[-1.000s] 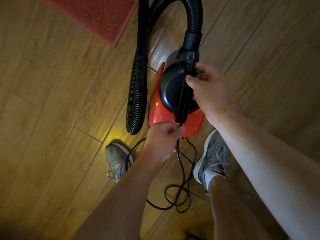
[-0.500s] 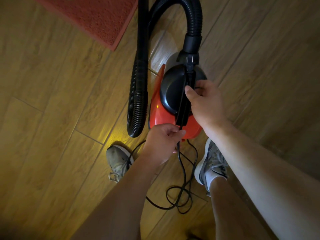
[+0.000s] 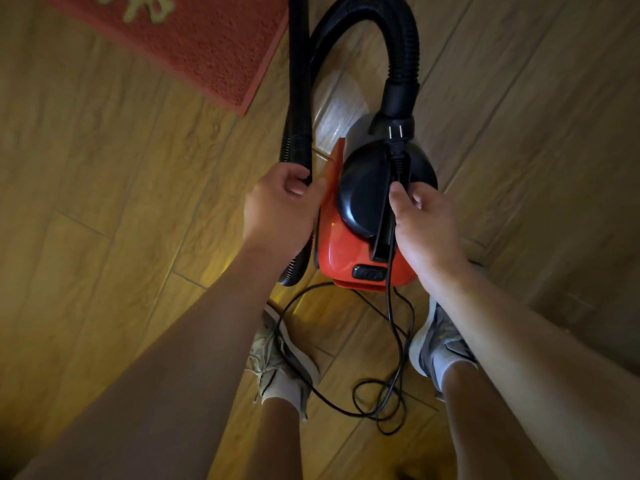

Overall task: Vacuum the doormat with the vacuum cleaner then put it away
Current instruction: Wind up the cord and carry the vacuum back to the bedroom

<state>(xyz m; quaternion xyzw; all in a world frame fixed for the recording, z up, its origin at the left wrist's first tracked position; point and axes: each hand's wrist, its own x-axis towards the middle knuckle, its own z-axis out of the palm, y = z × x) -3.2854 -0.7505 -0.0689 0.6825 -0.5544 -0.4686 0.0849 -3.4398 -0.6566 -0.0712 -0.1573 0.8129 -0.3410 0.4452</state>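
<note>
Head view: the red vacuum cleaner [image 3: 346, 258] stands mid-frame between both hands; left hand [image 3: 280, 206] grips its black hose [image 3: 298, 98], right hand [image 3: 426, 223] clasps the top handle [image 3: 383, 216], thumb on the cord [image 3: 391, 306]; the doormat [image 3: 194, 39] lies upper left.

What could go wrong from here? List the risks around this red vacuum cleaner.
1. The thin black power cord lies in loose loops between the shoes and crosses the grey left shoe; a step could snag it.
2. The left hand grips only the black ribbed hose; pulling there may strain its joint on the red and black vacuum cleaner.
3. The right hand pinches the cord at the handle; it might slip.
</note>
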